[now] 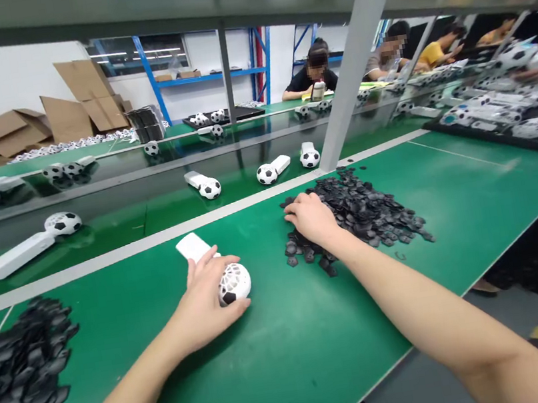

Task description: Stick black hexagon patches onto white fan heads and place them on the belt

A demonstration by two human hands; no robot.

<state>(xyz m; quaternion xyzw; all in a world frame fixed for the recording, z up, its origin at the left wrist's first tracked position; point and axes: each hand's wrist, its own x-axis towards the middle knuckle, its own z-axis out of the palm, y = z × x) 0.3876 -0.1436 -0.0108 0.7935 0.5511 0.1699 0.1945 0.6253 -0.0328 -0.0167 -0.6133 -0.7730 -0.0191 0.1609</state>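
My left hand (pixel 207 298) is closed around a white plastic piece with a soccer-ball head (pixel 237 283) and a flat handle (pixel 193 246). The piece rests on the green work surface, its handle pointing away to the left. Open white gaps cover much of the ball's upper face, and a black patch shows low on its side. To the right, my right hand (pixel 313 218) reaches into the left edge of a heap of small flat black pieces (pixel 366 210). Its fingers are bent together; whatever lies between the fingertips is hidden.
A second heap of black pieces (pixel 20 380) lies at the left. Beyond the pale strip, several soccer-ball pieces (pixel 209 187) rest on the darker green belt. A slanted grey post (pixel 354 61) rises behind the right heap. A black tray (pixel 506 136) stands far right; co-workers sit behind.
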